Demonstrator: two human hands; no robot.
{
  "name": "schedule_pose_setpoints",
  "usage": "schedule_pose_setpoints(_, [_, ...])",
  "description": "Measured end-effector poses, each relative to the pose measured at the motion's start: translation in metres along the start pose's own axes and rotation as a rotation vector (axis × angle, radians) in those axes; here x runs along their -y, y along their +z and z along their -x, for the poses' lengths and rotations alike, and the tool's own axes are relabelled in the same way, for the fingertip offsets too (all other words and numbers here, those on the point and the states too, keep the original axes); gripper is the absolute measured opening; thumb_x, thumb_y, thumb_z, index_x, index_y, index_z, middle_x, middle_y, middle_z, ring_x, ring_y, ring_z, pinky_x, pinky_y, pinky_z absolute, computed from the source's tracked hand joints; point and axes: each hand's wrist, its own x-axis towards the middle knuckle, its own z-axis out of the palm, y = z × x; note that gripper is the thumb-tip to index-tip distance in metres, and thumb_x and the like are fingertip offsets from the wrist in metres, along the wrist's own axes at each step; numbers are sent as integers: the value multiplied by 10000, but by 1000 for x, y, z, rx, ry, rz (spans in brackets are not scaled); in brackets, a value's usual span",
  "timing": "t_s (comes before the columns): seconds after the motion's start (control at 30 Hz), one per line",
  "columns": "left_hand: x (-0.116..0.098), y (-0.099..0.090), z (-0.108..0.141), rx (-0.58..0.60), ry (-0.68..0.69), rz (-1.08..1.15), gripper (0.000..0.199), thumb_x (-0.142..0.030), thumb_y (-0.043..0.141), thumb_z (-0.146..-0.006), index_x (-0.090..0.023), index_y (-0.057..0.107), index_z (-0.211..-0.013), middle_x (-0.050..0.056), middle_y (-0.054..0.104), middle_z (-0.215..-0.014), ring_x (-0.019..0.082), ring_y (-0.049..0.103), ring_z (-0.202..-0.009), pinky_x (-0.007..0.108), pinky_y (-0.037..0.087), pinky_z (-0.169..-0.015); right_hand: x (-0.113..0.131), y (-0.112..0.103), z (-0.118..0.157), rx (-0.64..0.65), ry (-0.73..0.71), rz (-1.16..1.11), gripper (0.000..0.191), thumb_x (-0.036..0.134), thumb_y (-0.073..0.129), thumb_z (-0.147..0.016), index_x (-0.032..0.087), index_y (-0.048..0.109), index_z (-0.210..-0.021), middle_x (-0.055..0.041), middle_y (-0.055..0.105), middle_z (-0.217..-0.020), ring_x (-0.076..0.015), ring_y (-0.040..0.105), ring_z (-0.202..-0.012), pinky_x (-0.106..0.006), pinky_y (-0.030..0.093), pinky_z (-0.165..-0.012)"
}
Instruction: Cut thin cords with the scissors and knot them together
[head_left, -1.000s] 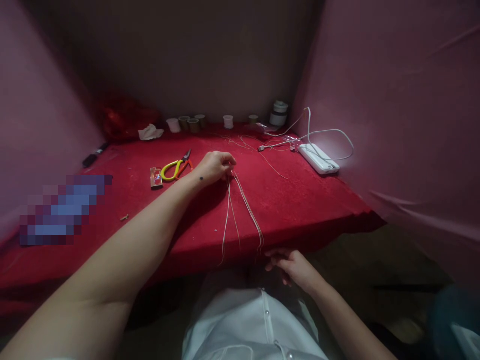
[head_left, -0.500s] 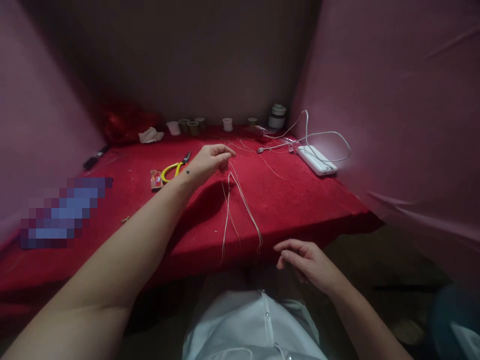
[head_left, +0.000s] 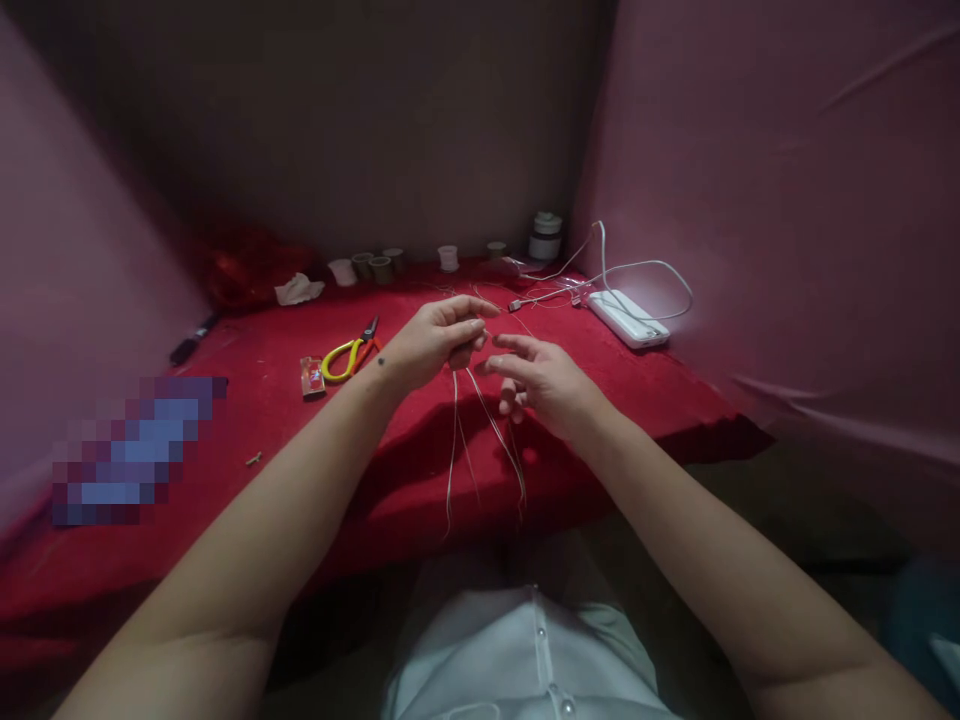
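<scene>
Several thin pale cords (head_left: 491, 418) hang down from under my left hand (head_left: 444, 335), which is closed in a pinch around their upper part. The pinched spot itself is mostly hidden by the fingers. The loose ends of the cords trail over the front edge of the red cloth. My right hand (head_left: 544, 385) is just to the right, its fingertips close to those of the left. Its thumb and index finger are apart, and I see nothing between them.
Yellow-handled scissors (head_left: 341, 360) lie left beside a small packet (head_left: 312, 376). Thread spools (head_left: 448, 258) and a white-lidded jar (head_left: 546, 237) line the back. A white power bank (head_left: 628, 320) with a cable (head_left: 660, 263) lies right. A blurred-out blue object (head_left: 142, 450) lies left.
My right hand has risen from beyond the table's front edge to beside the left hand. The left hand has shifted slightly right and down, still pinching the cords.
</scene>
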Motion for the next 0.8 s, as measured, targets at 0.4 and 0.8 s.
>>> schedule_pose_setpoints(0.4, [18,-31,-2,-109,-144,-158,219,-146,608,-708,-95,609,-921,-5,531,-600,49,443,-450,178,329,-430,-27,-16,-17,-83,-2,134,136,266,575,-753,161,502,-707,53,463,-501,-39,368,-286,-169,204,-232])
schedule_pose_setpoints(0.8, [22,-33,-2,-159,-145,41,215,-169,632,-709,-99,615,-911,-23,483,-578,38,413,-449,179,347,-455,-25,-23,-18,-23,50,74,110,251,575,-753,163,521,-716,66,470,-472,-22,295,-255,-164,155,-230])
